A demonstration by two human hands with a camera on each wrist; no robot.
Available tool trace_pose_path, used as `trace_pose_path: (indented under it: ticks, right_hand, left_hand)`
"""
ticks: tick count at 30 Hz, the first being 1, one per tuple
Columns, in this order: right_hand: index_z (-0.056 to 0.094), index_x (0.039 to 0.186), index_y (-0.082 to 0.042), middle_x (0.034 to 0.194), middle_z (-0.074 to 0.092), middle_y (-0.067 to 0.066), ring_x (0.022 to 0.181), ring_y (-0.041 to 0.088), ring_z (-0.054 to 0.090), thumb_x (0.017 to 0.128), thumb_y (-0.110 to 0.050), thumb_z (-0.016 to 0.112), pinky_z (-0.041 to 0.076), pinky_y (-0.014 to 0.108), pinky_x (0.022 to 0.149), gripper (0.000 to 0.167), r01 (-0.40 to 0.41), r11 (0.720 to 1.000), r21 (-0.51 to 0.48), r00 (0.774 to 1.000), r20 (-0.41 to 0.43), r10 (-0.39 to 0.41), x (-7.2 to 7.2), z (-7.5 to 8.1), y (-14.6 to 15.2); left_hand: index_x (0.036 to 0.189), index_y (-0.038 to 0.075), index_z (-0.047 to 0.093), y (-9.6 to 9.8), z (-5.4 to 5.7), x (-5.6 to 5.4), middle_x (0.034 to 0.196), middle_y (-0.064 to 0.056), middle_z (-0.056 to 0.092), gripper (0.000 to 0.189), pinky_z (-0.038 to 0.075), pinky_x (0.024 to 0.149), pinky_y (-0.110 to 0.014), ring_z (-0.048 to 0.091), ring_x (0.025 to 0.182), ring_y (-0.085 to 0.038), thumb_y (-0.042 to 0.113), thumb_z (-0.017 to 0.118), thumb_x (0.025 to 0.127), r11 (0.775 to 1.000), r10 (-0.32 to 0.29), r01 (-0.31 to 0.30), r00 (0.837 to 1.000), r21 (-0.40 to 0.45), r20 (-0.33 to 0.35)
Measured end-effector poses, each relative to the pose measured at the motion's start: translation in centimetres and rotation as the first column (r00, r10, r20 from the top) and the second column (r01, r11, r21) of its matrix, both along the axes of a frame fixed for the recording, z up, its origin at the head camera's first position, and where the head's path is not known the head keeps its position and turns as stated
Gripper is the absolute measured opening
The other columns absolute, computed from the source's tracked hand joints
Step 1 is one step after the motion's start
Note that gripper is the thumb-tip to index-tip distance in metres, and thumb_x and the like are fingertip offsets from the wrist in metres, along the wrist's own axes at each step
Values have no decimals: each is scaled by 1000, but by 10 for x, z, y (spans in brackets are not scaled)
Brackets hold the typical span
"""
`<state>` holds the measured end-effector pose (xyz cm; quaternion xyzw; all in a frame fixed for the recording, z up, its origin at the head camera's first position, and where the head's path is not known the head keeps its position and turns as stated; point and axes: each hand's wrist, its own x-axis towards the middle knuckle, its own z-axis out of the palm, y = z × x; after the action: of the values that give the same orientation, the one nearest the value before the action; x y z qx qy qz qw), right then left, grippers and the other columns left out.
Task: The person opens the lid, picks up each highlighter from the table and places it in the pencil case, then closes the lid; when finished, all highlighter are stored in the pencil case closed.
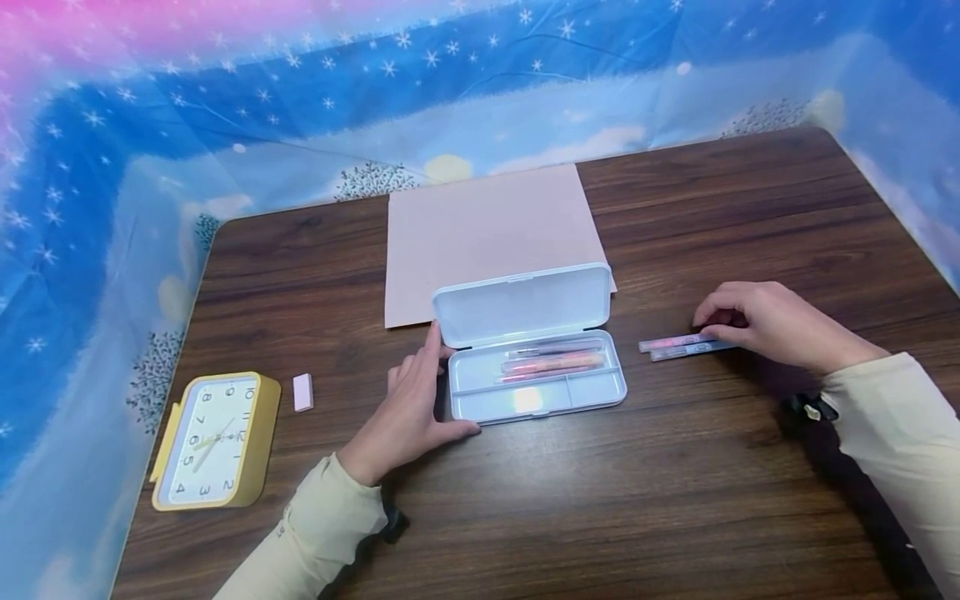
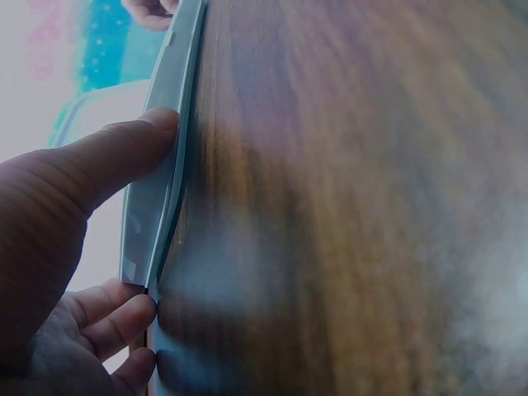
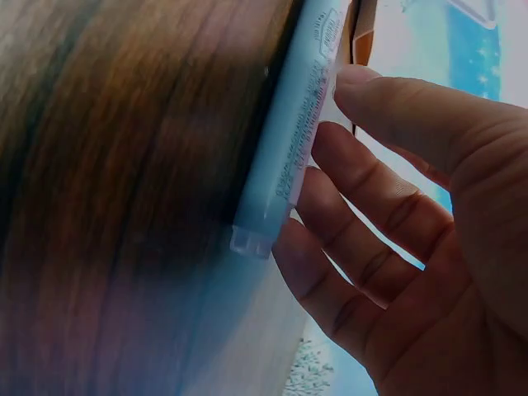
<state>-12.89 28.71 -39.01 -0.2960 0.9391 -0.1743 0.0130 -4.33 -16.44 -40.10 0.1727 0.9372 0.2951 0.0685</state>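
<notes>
My left hand (image 1: 408, 400) grips the left end of an open white pencil case (image 1: 453, 402), its thumb along the front wall and its fingers at the left side. Pens (image 1: 555, 362) in pink and clear tones lie in the case's rear compartment. To the right of the case, my right hand (image 1: 772, 321) holds two slim pens side by side at their right ends, fingers bent on the far side and thumb at the near side. One is a pink pen (image 1: 667, 342); the nearer, blue pen (image 3: 285, 140) carries small print and has a clear end.
A yellow alarm clock (image 1: 258, 450) lies on its side at the left of the wooden table (image 1: 570, 508). Near it is a small white eraser (image 1: 302, 392). A pale pink sheet (image 1: 487, 225) lies behind the case. A patterned cloth (image 1: 300, 108) hangs around the table.
</notes>
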Motion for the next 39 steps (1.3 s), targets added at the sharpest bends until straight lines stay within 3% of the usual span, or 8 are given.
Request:
trace_pose_path:
  ticks: [7, 14, 26, 32, 39]
  right_hand:
    - [73, 94, -22, 93, 69, -9, 79, 7, 61, 82, -6, 78, 48, 32, 68, 20, -39, 999, 12, 999, 16, 39, -2, -2, -3]
    - [73, 90, -25, 90, 67, -11, 77, 3, 59, 81, -4, 78, 47, 30, 67, 24, -71, 997, 14, 997, -17, 71, -2, -3, -5]
    - [73, 93, -23, 92, 68, -10, 80, 7, 61, 83, -6, 77, 49, 34, 69, 20, -58, 998, 23, 998, -3, 58, -5, -2, -4]
    - [73, 95, -21, 93, 68, -8, 80, 8, 61, 85, -7, 76, 49, 35, 69, 18, -37, 999, 33, 999, 20, 36, -2, 5, -7]
    - [71, 94, -27, 91, 64, -16, 76, 0, 55, 84, -6, 77, 47, 29, 68, 24, -37, 999, 16, 999, 14, 37, 10, 26, -23]
  left_hand:
    - [157, 19, -15, 0, -2, 0, 142, -6, 50, 139, 27, 95, -41, 45, 114, -22, 38, 90, 69, 1000, 0, 0, 1000, 12, 6]
    - [157, 18, -14, 1, -2, 1, 140, -5, 51, 139, 27, 94, -40, 45, 111, -21, 38, 90, 68, 1000, -1, 1, 1000, 16, 0]
    - [157, 18, -15, 1, -1, 1, 140, -6, 50, 139, 27, 94, -41, 45, 112, -22, 38, 90, 68, 1000, 0, -1, 1000, 8, 4]
    - [157, 19, -15, 1, -1, 0, 140, -5, 50, 139, 27, 94, -41, 45, 112, -22, 38, 90, 68, 1000, 0, 0, 1000, 5, 2]
    - [158, 17, -11, 1, 0, -1, 136, -4, 52, 137, 26, 91, -39, 46, 113, -23, 39, 90, 68, 1000, -2, 2, 1000, 10, -9]
